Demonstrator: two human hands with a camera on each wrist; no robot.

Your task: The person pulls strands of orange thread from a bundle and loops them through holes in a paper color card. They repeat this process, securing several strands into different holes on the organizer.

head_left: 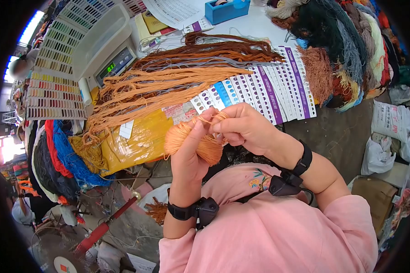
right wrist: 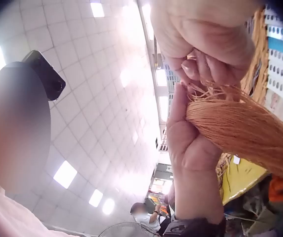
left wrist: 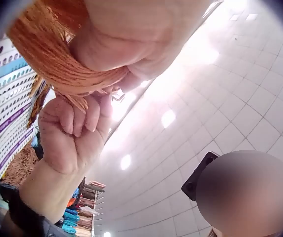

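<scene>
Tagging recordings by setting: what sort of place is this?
Probably a yarn workshop or shop: piled yarn in many colours, a chart with rows of colour samples, and what looks like a digital scale.

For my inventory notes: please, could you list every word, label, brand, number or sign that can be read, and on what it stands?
"0.1": in green digits, on the lit display of the white plastic scale.
Too small or blurred to read: the lettering on the white paper cards with purple bands, the white printed paper sheet, the white printed plastic bag and the round fan hub.
</scene>
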